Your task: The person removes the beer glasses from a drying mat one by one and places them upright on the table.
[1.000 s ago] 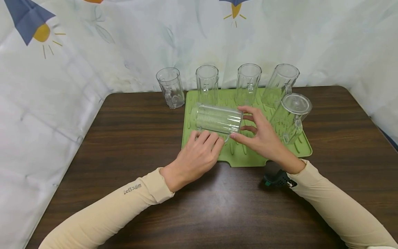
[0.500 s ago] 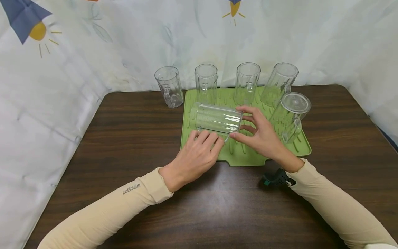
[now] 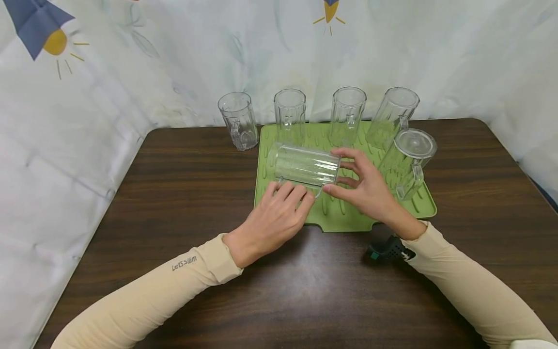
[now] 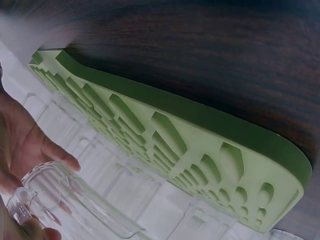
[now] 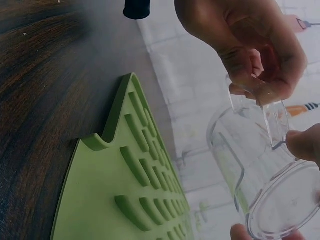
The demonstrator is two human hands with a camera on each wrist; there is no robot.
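- We see the left hand (image 3: 281, 213) gripping the glass mug (image 3: 305, 165) by its handle (image 5: 275, 125), fingers curled round it.
- We see the right hand (image 3: 368, 189) holding the base end, thumb and fingers spread around it.
- We place the glass mug between both hands' fingers, sideways over the green mat (image 3: 344, 219), mouth facing away from the right fingers.
- We mark three mugs (image 3: 348, 114) beyond the fingers, along the mat's far side.
- We mark an upside-down mug (image 3: 405, 167) on the mat, right of the right fingers.
- We mark another mug (image 3: 239, 121) on the table (image 3: 187, 194), beyond and left of the left fingers.
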